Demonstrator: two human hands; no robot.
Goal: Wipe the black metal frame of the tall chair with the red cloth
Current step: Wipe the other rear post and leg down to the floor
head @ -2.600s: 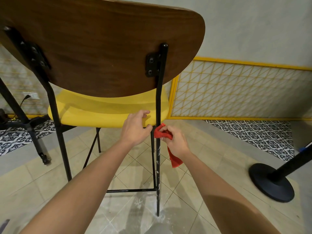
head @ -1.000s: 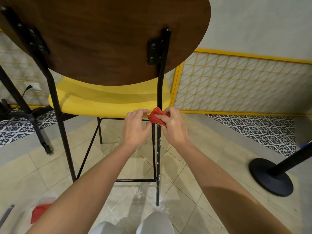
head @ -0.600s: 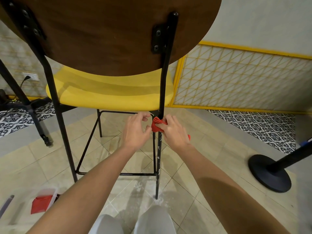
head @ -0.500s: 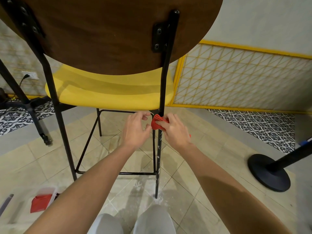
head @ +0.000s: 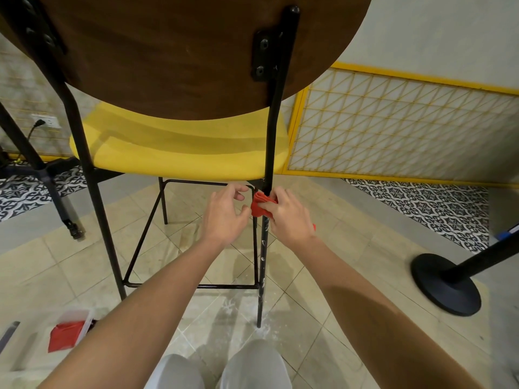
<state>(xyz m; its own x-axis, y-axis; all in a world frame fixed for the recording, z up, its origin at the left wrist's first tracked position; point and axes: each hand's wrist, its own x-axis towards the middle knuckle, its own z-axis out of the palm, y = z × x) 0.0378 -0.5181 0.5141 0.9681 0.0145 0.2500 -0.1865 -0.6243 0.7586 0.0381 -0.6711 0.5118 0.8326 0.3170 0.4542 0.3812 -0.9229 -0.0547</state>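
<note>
Head view, looking down the back of the chair.

**Cloth:** red cloth (head: 259, 206) is bunched against the right rear leg (head: 262, 265) of the black frame, just under the yellow seat (head: 179, 158). A corner of it shows behind the wrist.

**Right hand** (head: 289, 217)**:** the grip is curled round the cloth and presses it onto the tube from the right side.

**Left hand** (head: 224, 214)**:** fingers loosely curled, nothing seen in the grip. It sits just left of the cloth, near the thin rail under the seat. Cannot tell whether the fingertips touch that rail.

**Leg condition:** pale scuffs or smears run down the tube below the cloth. White dust lies on the floor (head: 323, 276) round the foot.

**Step in hand (judgement):** wiping the right rear leg, starting from the joint at the seat.

**How to do it well:**
- Wrap the cloth fully round the tube so the far side is cleaned too, not only the near face.
- Pull down in one long stroke to the foot, squeezing firmly over the scuffs.
- Steady the chair with the left hand on the frame; a tall chair may rock under a sideways push.
- Refold to a clean face before the lower bar (head: 224, 286).
- Do the foot last, since the dust there would soil the cloth.

The left rear leg (head: 95, 209) and the front legs look yet to be done.
</note>
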